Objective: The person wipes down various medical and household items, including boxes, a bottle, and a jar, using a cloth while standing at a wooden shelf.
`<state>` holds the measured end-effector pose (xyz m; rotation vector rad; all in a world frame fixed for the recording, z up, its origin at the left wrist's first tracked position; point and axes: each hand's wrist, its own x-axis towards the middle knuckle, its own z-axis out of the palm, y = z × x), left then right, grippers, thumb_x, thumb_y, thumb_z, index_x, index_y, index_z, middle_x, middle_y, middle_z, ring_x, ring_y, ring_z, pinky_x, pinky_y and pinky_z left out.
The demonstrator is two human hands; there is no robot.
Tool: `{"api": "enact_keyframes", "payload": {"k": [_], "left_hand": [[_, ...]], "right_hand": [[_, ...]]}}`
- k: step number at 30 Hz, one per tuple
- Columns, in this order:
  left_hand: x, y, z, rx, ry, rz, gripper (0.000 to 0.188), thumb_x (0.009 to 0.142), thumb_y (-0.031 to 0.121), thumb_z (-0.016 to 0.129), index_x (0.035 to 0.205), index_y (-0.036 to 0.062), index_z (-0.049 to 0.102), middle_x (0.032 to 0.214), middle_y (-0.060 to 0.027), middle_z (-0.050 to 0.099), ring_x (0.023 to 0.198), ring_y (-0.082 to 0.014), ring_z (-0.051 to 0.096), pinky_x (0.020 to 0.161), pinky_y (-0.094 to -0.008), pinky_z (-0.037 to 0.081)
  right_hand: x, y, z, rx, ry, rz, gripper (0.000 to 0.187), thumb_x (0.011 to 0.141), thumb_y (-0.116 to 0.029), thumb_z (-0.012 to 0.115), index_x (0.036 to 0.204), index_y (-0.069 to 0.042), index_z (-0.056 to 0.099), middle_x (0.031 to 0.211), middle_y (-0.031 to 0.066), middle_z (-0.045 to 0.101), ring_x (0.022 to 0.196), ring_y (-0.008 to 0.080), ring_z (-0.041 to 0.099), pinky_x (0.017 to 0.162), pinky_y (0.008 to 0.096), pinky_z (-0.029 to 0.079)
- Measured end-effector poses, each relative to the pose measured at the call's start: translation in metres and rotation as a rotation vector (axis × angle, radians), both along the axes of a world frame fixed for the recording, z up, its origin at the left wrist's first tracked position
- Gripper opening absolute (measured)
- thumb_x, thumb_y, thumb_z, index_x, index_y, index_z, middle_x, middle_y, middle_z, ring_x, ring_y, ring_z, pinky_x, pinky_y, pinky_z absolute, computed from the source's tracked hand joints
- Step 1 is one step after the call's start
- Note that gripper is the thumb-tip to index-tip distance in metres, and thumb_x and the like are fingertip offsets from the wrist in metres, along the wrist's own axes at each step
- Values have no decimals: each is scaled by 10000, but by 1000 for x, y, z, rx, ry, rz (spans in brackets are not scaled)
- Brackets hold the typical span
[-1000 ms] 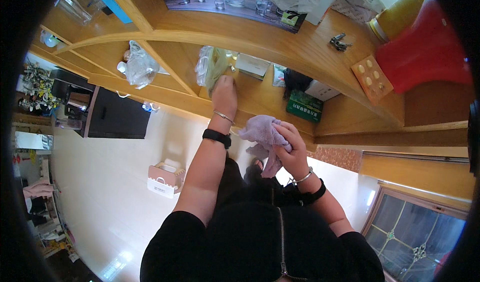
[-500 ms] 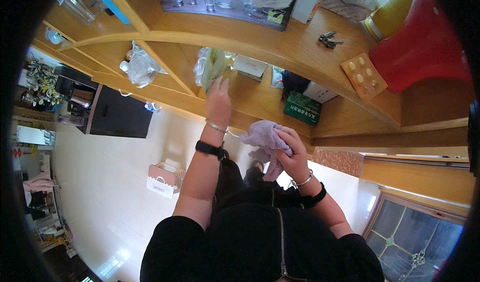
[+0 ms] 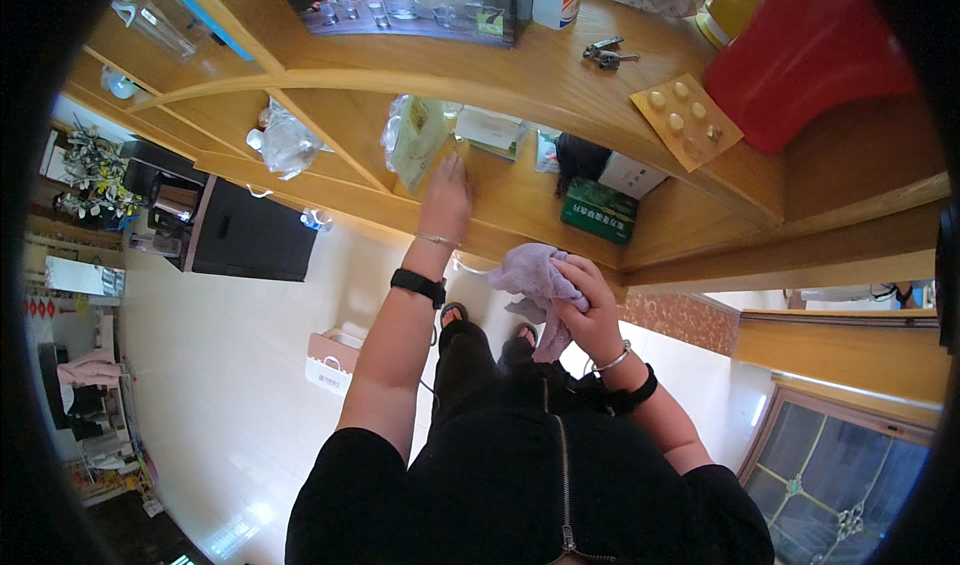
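My left hand [image 3: 446, 203] reaches into the lower wooden shelf [image 3: 500, 187], fingers stretched out and holding nothing I can see. Just beyond its fingertips stands a greenish plastic bag [image 3: 420, 137]; whether they touch the shelf board is hard to tell. A crumpled light purple cloth [image 3: 535, 280] hangs from my right hand [image 3: 592, 310], which is closed around it in front of the shelf edge. To the right of my left hand lie a white box [image 3: 490, 130], a green box [image 3: 598, 211] and a white carton [image 3: 632, 175].
On the upper shelf are keys [image 3: 606, 56], a pill blister pack [image 3: 686, 121], a red object [image 3: 810, 60] and a picture box [image 3: 400, 10]. A bagged bundle [image 3: 288, 140] sits left of the divider. A pink and white carton [image 3: 332, 360] stands on the floor.
My left hand has moved slightly right and back from the greenish bag, which now stands more spread out. The view has shifted a little. My right hand keeps the cloth.
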<state>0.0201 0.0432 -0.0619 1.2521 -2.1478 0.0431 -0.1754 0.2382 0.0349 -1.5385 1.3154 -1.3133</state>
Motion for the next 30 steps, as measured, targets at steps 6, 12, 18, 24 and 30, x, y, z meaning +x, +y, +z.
{"api": "enact_keyframes", "payload": {"k": [6,12,18,24,30], "left_hand": [[-2,-15,14,143,-51,40,319,894,137,464,1148,-41,534,1211,-227,520,1111,-380,494,971,-411,397],[-15,44,137,0,108,-14,146,825,97,570,949,30,607,866,-145,610,838,-322,582,772,-398,467],[-39,84,280,-306,348,-310,267,776,2,610,1040,42,611,930,-121,632,869,-300,597,756,-358,481],[-71,66,313,-352,33,-316,216,804,83,615,1016,49,641,943,-126,641,877,-306,597,762,-354,478],[-82,60,326,-270,-130,-283,213,799,88,614,1006,42,638,909,-149,618,832,-339,589,731,-387,479]], "right_hand": [[-5,7,-6,2,-2,-15,470,681,17,562,1147,-36,592,1131,140,548,1062,277,534,909,323,416],[-10,11,12,-64,23,-20,463,678,14,551,1136,-34,596,1116,138,548,1052,277,535,904,327,418],[-12,10,58,-308,45,73,462,656,-59,637,1117,-48,615,1121,150,539,1026,292,546,883,353,426],[-12,7,92,-526,4,128,474,643,-133,700,1106,-64,627,1125,148,539,1006,293,553,852,365,432],[-12,6,98,-554,-31,101,476,641,-128,701,1105,-59,625,1123,157,538,1001,307,553,851,374,431]]}}
